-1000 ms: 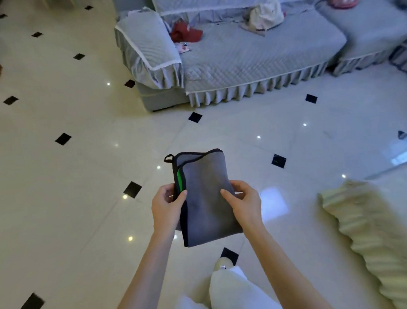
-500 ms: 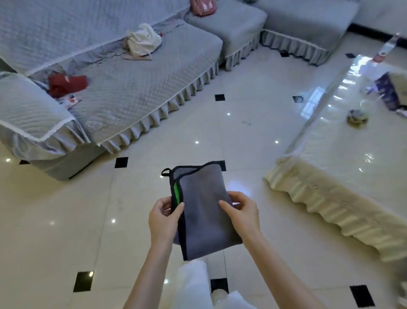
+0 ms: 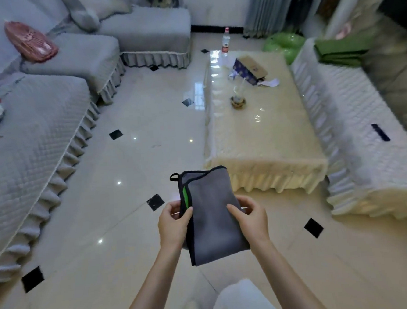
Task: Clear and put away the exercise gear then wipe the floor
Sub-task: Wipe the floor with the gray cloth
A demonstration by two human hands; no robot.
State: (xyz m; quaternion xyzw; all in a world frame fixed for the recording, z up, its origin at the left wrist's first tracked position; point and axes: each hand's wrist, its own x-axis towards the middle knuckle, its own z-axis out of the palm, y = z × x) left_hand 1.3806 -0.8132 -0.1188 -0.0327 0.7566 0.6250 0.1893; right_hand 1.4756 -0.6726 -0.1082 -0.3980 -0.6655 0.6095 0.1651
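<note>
Here, both hands hold a folded grey microfibre cloth with black trim and a green strip (image 3: 213, 214) above the glossy cream tiled floor (image 3: 119, 209). The left hand (image 3: 172, 226) pinches its left edge; the right hand (image 3: 250, 217) grips its right edge. At one o'clock stands a cream-covered low table (image 3: 264, 135); at ten o'clock, a grey quilted sofa (image 3: 30, 133).
</note>
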